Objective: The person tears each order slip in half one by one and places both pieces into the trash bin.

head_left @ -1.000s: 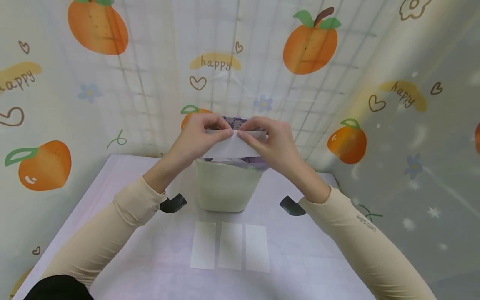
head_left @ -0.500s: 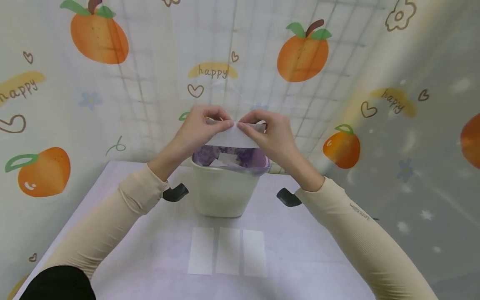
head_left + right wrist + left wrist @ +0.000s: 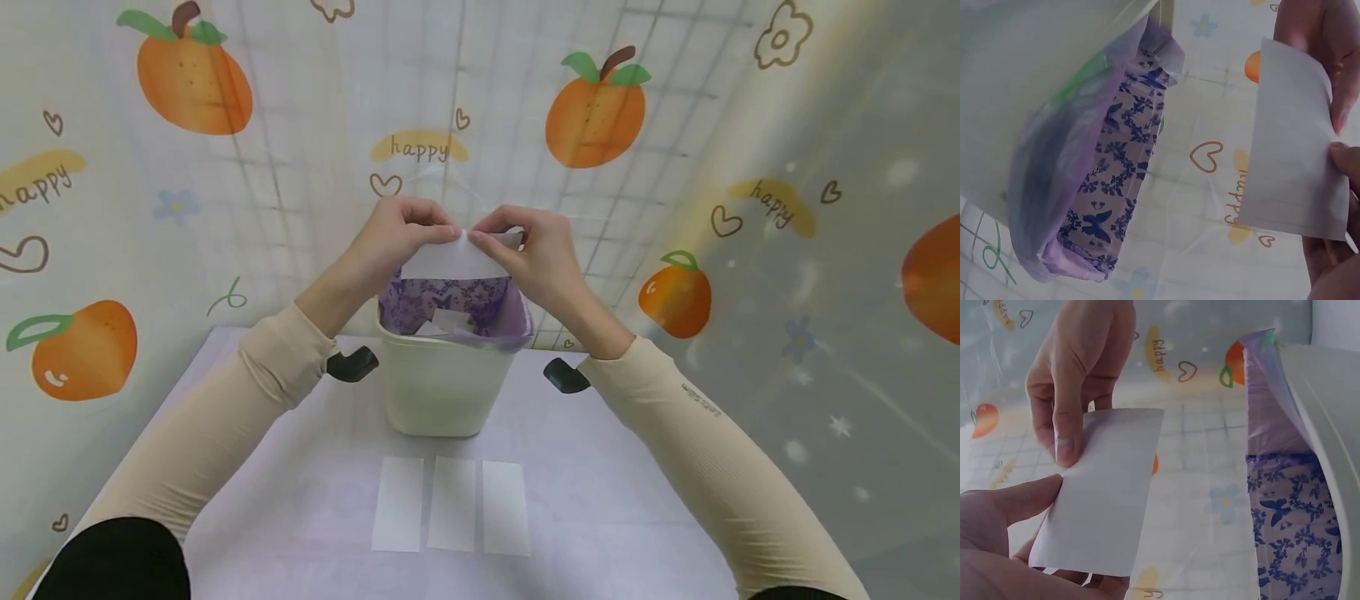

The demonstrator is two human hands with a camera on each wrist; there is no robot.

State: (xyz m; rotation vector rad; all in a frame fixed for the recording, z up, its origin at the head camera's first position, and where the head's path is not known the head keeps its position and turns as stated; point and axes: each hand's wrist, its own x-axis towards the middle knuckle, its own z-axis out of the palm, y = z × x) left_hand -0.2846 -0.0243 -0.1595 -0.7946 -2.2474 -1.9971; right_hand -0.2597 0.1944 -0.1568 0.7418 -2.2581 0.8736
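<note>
A small white sheet of paper (image 3: 454,262) is held up above a cream bin (image 3: 447,387). My left hand (image 3: 393,242) pinches its upper edge near the middle between thumb and fingers. Right beside it, my right hand (image 3: 542,250) pinches the same edge, the two thumb tips almost meeting. In the left wrist view the paper (image 3: 1100,494) hangs smooth, with slight creasing at the thumbs. The bin is lined with a purple bag (image 3: 450,296) printed with blue butterflies and sprigs. White paper pieces (image 3: 450,320) lie inside the bag.
Three white paper strips (image 3: 398,504) lie in a row on the pale tablecloth (image 3: 600,500), in front of the bin. Behind the table hangs a white curtain (image 3: 315,167) with orange prints, over a wire grid. Dark wrist mounts (image 3: 352,364) stick out inward from the sleeves.
Both hands have risen with the paper, which now shows more of the bag and the paper pieces in the bin. The view has tilted slightly upward. Both pinches stay in place.
</note>
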